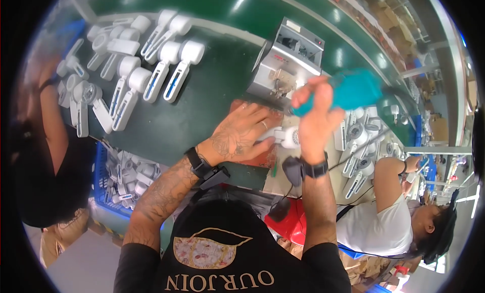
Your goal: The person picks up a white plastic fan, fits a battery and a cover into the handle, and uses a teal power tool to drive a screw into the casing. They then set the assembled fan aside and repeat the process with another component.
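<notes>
Forearms point(161, 192) are extending ahead of you, a dark band circling each wrist. On your left, a blue basket point(101, 174) is holding white parts below the tabletop point(207, 106); on your right, a red stool point(290, 223) is standing beside you. Your left hand point(235, 136) is lying low with its fingers spread, thumb and forefinger holding the handle of a white fan point(291, 138). That fan is lying by the red-brown mat point(252, 160), its grilled head pointing right. Your right hand point(319, 122) is gripping a teal driver point(359, 88) above and beside the fan; the driver is blurring, so whether its tip is touching cannot be told. More fans point(356, 133) are lying in a heap to the right, near a co-worker in a white shirt point(376, 226). Beyond your hands, a grey machine point(289, 60) is standing near other fans point(191, 53) clustering at the left. Farther off, green floor point(217, 10) is stretching away.
</notes>
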`<state>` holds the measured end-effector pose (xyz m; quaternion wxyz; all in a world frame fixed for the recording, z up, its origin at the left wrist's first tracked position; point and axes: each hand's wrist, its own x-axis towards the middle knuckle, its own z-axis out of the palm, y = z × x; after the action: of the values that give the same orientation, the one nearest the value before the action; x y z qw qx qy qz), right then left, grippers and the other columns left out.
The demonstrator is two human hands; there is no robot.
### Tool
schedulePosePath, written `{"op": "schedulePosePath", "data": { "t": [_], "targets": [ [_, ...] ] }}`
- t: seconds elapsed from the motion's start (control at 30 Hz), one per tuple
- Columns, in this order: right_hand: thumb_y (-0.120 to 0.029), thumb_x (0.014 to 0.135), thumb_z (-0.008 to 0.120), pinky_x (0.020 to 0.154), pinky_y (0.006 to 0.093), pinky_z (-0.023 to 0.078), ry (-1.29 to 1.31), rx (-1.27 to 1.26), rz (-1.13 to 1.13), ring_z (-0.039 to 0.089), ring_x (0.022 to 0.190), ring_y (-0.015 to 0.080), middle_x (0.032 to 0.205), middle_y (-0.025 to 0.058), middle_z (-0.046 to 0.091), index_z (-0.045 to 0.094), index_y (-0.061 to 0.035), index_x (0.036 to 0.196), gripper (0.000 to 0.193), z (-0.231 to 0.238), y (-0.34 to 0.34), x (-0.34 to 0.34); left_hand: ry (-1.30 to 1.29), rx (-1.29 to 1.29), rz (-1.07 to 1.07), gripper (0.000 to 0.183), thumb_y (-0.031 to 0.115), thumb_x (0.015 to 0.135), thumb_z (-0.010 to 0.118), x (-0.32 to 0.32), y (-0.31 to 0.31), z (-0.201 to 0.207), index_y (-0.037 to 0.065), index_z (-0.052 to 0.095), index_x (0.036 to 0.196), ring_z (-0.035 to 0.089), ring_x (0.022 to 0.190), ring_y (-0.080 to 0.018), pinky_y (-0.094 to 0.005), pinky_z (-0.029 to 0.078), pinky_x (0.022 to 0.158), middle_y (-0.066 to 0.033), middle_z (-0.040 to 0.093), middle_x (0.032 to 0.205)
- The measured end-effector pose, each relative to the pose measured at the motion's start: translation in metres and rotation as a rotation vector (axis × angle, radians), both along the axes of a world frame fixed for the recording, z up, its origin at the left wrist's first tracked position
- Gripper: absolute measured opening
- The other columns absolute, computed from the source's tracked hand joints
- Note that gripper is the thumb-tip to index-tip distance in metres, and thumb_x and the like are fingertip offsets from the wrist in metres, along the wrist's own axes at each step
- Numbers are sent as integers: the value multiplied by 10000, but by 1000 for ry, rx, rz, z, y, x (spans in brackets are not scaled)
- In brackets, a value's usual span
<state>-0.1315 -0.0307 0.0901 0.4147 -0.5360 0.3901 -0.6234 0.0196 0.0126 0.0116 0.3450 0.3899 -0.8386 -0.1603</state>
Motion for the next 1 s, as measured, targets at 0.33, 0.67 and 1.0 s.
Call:
{"op": "schedulePosePath", "data": {
  "t": [0.33, 0.67, 1.0],
  "targets": [
    [-458, 978, 621, 591, 332, 438, 12, 4, 56, 527, 624, 192, 699, 79, 520, 531, 47, 1066, 520, -19, 48, -35, 7, 19, -12, 370, 228, 869, 682, -4, -2, 3, 80, 653, 1207, 577, 1063, -315, -433, 476, 918, -95, 622, 1150],
    [-416, 984, 627, 584, 343, 454, -10, -30, 127, 521, 617, 194, 708, 82, 514, 498, -7, 982, 429, -34, 48, -33, -12, 15, -17, 371, 243, 881, 673, -6, -2, 1, 84, 652, 1216, 562, 1088, -311, -432, 460, 943, -93, 613, 1178],
    [-255, 1021, 582, 672, 328, 457, -115, 93, 52, 543, 754, 183, 804, 91, 558, 549, -10, 1042, 248, -47, 56, -37, 130, -136, -81, 459, 221, 722, 762, -3, -6, 0, 49, 648, 1132, 600, 1070, -332, -464, 442, 931, -120, 630, 1132]
  ]
}}
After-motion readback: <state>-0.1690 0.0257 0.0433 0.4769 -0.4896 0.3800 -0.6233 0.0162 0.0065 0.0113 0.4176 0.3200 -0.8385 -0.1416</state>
